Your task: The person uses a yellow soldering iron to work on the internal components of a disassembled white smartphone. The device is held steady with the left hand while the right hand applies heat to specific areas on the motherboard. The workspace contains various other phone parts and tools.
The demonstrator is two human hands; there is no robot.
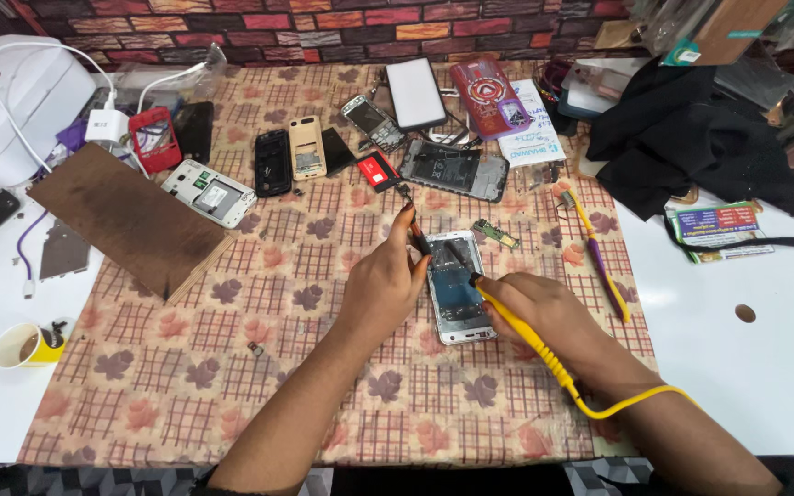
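The phone (457, 292), opened and lying face up with its insides showing, sits near the middle of the leaf-patterned cloth (232, 386) that covers the table, a little toward your near edge. Your right hand (544, 312) rests on the cloth just right of it, closed around a yellow iron (516, 326) whose dark tip touches the phone's upper part; its yellow cord (636, 397) loops off past your wrist toward the near right corner. Your left hand (383, 285) is at the phone's left side, fingers pinched narrow on a thin dark tool (418, 239) whose end meets the phone's top edge. A small loose part (255, 348) lies on the cloth left of your left forearm. At the left edge, on the bare white table (746, 367), stands a yellow cup (28, 345). Just beyond the phone lies a small green board (495, 233), and to the right a yellow and purple toothbrush (599, 257). A brown wooden board (130, 220) lies tilted over the cloth's left edge. Farther back a row of dismantled phones (296, 156) runs across the cloth, with a bare frame (457, 170) and a red case (489, 96) behind. A black cloth (691, 138) is heaped at the far right corner, and a white box (11, 101) stands at the far left.
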